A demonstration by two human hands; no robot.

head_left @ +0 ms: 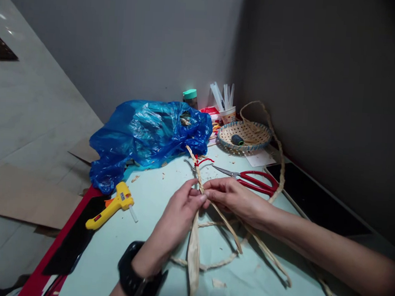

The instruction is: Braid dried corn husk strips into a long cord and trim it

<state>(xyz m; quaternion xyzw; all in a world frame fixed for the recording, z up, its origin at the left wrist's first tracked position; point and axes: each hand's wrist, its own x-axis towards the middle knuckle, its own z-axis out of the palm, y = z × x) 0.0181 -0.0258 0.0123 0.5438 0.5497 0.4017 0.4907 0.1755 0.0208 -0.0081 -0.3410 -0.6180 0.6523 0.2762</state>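
Pale dried plant strands run through both hands and form a short braid above the fingers. A red tie binds the braid near its far end. My left hand, with a black watch on the wrist, pinches the braid from the left. My right hand pinches it from the right, and the fingertips meet. Below them the loose strands fan out: a broad flat strip hangs towards me and narrower ones slant right. Red-handled scissors lie partly open just beyond my right hand.
A yellow glue gun lies at the left. Behind is a blue plastic bag. A woven basket holds a dark thread spool, near a cup of glue sticks. A long braided cord loops along the right.
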